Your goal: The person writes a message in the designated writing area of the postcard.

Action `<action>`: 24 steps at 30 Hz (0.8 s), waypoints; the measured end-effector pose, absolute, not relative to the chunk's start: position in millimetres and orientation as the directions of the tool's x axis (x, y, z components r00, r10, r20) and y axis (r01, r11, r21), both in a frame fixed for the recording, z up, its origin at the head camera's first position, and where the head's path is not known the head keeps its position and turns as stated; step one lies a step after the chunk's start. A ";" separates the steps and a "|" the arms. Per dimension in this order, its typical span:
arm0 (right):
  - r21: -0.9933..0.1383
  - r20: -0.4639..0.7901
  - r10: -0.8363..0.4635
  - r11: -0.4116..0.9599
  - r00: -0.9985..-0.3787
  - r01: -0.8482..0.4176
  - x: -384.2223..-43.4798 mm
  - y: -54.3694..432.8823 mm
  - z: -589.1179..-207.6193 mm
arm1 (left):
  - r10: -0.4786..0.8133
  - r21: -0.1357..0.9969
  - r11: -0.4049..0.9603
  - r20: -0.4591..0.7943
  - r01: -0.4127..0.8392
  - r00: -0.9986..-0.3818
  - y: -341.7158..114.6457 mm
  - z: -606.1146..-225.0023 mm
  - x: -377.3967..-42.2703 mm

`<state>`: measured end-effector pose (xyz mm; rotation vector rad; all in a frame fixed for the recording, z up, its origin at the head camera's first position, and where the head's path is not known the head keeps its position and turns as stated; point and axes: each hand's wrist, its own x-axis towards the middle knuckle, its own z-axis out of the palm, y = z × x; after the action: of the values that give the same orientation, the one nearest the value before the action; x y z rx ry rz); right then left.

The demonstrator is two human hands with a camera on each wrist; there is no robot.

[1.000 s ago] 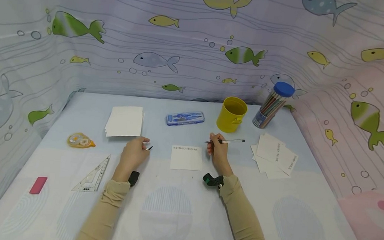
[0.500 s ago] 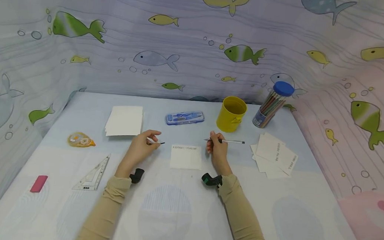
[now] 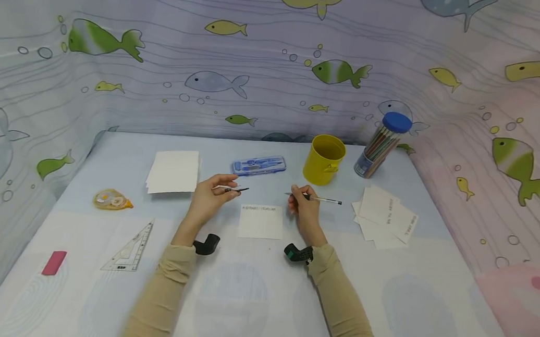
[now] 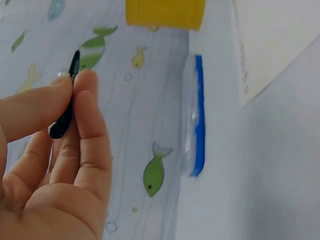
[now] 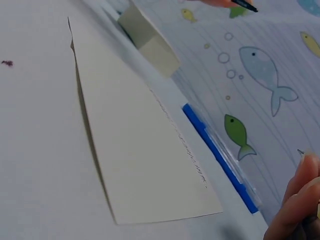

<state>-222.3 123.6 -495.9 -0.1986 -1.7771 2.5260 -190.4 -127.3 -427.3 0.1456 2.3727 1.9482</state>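
Observation:
My left hand point(image 3: 208, 198) is raised between the paper stack and the written card, pinching a black pen cap point(image 4: 63, 121) between thumb and fingers. The cap's dark end points right in the head view. With my right hand point(image 3: 308, 215) I grip a clear-barrelled ballpoint pen point(image 3: 328, 200), its tip pointing left. Between and just below the hands lies a white card point(image 3: 260, 226) with one line of handwriting along its top edge. In the right wrist view, only some fingers point(image 5: 295, 207) and the pen's tip point(image 5: 300, 152) show at the lower right.
White paper sheets point(image 3: 174, 171) are stacked at the back left, near a correction tape point(image 3: 111, 200), set square point(image 3: 130, 247) and red eraser point(image 3: 54, 262). A blue pencil case point(image 3: 258, 165), yellow bucket point(image 3: 323, 162) and pencil jar point(image 3: 379, 147) stand behind. Written cards point(image 3: 384, 218) lie right.
My left hand has risen and moved right from beside the paper stack, carrying the cap closer to the pen. My right hand with the pen has barely moved.

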 end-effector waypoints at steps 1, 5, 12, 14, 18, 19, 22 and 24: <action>-0.942 -0.082 0.113 -0.332 -0.990 0.041 -222.3 124.0 -494.9 | 0.116 0.984 0.175 0.007 0.027 -0.993 -124.3 -428.1 -190.2; -0.954 -0.109 0.097 -0.291 -0.989 0.077 -222.1 125.2 -491.6 | 0.107 0.987 0.158 -0.006 0.011 -0.994 -114.9 -434.4 -190.4; -0.959 -0.139 0.054 -0.255 -0.989 0.121 -219.3 122.2 -486.8 | 0.131 0.983 0.181 -0.040 -0.016 -0.991 -107.0 -440.8 -189.0; -0.961 -0.141 0.048 -0.248 -0.989 0.125 -218.2 120.9 -486.3 | 0.147 0.987 0.157 -0.060 -0.036 -0.987 -106.1 -440.5 -188.3; -0.962 -0.141 0.042 -0.243 -0.989 0.127 -216.3 118.6 -485.4 | 0.172 0.990 0.120 -0.091 -0.071 -0.981 -105.4 -441.4 -186.8; -0.961 -0.133 0.035 -0.251 -0.991 0.120 -216.1 118.1 -485.0 | 0.173 0.989 0.126 -0.094 -0.072 -0.980 -105.2 -441.4 -186.6; -0.948 -0.105 0.009 -0.304 -0.994 0.097 -215.5 117.5 -483.8 | 0.181 0.985 0.164 -0.077 -0.047 -0.980 -104.8 -442.6 -186.9; -0.934 -0.089 -0.010 -0.347 -0.996 0.087 -214.7 117.7 -482.8 | 0.180 0.982 0.189 -0.061 -0.027 -0.982 -104.7 -443.5 -187.5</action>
<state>-214.7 117.7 -482.8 -0.1086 -1.8273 2.6256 -187.5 -104.7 -443.5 0.1499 2.2910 1.8975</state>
